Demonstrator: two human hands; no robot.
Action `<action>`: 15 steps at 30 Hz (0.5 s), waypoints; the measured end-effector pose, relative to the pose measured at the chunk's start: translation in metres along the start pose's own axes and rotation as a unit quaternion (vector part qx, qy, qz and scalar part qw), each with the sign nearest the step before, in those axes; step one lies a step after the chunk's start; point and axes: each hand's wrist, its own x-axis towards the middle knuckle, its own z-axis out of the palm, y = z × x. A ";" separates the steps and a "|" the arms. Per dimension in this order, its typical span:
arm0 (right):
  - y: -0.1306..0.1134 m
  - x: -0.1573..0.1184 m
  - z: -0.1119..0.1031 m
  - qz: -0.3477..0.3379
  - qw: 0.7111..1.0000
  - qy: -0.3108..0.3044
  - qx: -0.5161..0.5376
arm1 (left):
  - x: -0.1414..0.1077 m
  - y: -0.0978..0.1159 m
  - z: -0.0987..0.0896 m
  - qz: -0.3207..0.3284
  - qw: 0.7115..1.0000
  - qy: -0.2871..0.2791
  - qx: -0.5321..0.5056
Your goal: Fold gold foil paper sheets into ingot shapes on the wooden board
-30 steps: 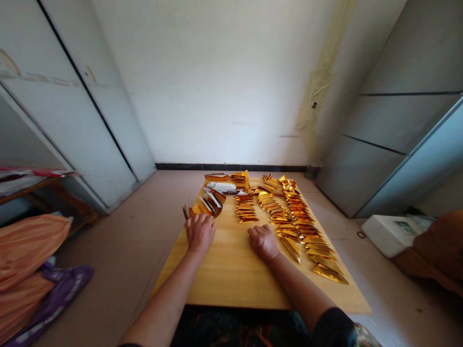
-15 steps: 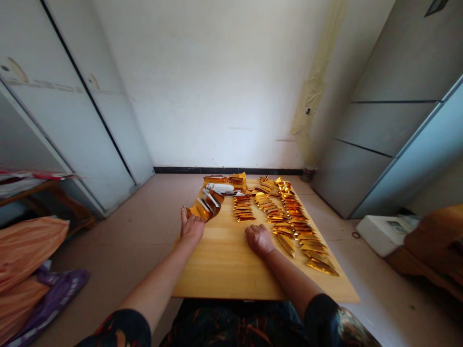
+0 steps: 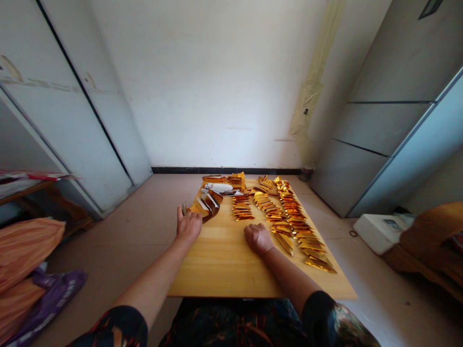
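At the table's left edge, my left hand [image 3: 189, 224] has its fingers closed on the near end of a loose stack of gold foil paper [image 3: 209, 202], with white and brown sheets showing among the gold. A small greyish bit shows by the thumb, too small to name. My right hand [image 3: 258, 238] rests as a fist on the wooden table [image 3: 224, 270]; whatever its fingers might hold is hidden. Just beyond it lies a short row of folded gold foil pieces [image 3: 242, 208]. Longer rows of folded gold pieces [image 3: 298, 221] run down the table's right side.
A white packet [image 3: 219, 187] and more gold paper [image 3: 237, 179] lie at the table's far edge. Cabinets [image 3: 90, 111] stand left, a grey fridge [image 3: 379, 125] right. Orange bags [image 3: 29, 250] and a purple bag [image 3: 54, 294] are at lower left, a white box [image 3: 379, 231] at right.
The view has shifted slightly. My left hand has drawn a little nearer and to the left at the stack, its thumb side lifted. My right fist stays in place on the table.
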 end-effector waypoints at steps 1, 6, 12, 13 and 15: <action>0.000 0.000 0.000 -0.001 1.000 0.001 -0.001 | 0.000 0.001 -0.003 -0.001 1.000 0.004 0.007; 0.000 0.000 0.000 0.002 1.000 -0.006 -0.001 | 0.000 0.002 -0.017 -0.009 0.999 0.001 0.032; 0.001 0.001 0.000 0.010 1.000 -0.013 0.006 | -0.009 -0.001 -0.036 0.031 0.999 0.025 0.025; 0.001 0.001 0.000 0.012 1.000 -0.013 0.008 | -0.012 0.001 -0.040 0.039 0.998 0.033 0.026; 0.000 0.001 -0.002 0.016 1.000 -0.014 0.014 | -0.019 0.010 -0.048 0.055 0.997 0.044 0.016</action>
